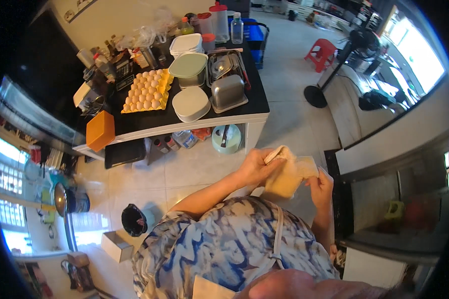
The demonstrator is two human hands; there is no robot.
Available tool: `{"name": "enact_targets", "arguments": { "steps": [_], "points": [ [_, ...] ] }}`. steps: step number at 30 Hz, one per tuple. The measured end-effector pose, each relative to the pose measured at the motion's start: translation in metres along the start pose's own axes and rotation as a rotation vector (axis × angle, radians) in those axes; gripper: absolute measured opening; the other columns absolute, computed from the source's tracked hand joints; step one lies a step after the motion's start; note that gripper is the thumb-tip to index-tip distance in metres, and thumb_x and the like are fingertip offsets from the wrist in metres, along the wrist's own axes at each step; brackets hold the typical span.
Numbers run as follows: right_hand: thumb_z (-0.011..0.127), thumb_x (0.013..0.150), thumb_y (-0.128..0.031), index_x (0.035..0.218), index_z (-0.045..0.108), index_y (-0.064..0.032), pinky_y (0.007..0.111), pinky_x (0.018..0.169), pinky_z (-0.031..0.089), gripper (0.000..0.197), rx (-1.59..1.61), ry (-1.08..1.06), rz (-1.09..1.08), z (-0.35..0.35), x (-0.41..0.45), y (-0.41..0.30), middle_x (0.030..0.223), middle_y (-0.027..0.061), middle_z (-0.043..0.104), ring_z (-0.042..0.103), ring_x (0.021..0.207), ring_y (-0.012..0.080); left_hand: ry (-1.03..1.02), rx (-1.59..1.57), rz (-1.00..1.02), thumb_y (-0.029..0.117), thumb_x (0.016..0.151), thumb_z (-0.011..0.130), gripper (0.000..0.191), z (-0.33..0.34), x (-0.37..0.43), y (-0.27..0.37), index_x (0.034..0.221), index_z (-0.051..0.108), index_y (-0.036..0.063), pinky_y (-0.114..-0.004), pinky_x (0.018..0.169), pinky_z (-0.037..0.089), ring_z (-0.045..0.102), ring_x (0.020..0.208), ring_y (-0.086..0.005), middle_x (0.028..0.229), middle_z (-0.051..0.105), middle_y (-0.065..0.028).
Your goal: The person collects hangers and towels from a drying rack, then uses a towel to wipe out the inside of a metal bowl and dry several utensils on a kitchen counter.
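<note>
A pale yellow cloth point(284, 179) hangs in front of my body, held up between both hands. My left hand point(257, 164) grips a bunched fold at its upper left. At the other end, my right hand point(320, 183) pinches the edge between thumb and fingers. Below the hands the lower part of the cloth drops loosely over the tiled floor. Beyond them stands a black-topped table point(260, 99). A yellow tray of eggs point(146, 91), a lidded container point(189, 69), an upturned pale tub point(191, 104) and a steel container point(228, 91) rest on it.
An orange container point(100, 130) sits at the table's near left corner. On the floor are a lined bin point(134, 220), a cardboard box point(116, 246) and a light-blue round container point(226, 139). A red stool point(321, 55) and a pedestal fan point(316, 96) stand farther right.
</note>
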State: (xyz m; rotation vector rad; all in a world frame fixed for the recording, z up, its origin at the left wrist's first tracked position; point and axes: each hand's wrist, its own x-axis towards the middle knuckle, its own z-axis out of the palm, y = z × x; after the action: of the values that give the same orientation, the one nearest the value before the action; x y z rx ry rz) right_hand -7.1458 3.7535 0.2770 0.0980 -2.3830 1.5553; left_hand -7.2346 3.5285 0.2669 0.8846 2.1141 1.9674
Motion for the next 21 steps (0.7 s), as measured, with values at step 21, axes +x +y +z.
{"name": "enact_targets", "arguments": {
  "steps": [21],
  "points": [
    [0.065, 0.081, -0.008, 0.122, 0.054, 0.0007, 0.026, 0.068, 0.052, 0.043, 0.216, -0.815, -0.075, 0.050, 0.162, 0.010, 0.095, 0.0105, 0.067, 0.064, 0.080, 0.0124, 0.716, 0.047, -0.233, 0.018, 0.085, 0.065, 0.020, -0.019, 0.015, 0.004, 0.083, 0.061, -0.0011, -0.029, 0.051, 0.042, 0.045, 0.058, -0.0073, 0.060, 0.052, -0.0051]
  ]
}}
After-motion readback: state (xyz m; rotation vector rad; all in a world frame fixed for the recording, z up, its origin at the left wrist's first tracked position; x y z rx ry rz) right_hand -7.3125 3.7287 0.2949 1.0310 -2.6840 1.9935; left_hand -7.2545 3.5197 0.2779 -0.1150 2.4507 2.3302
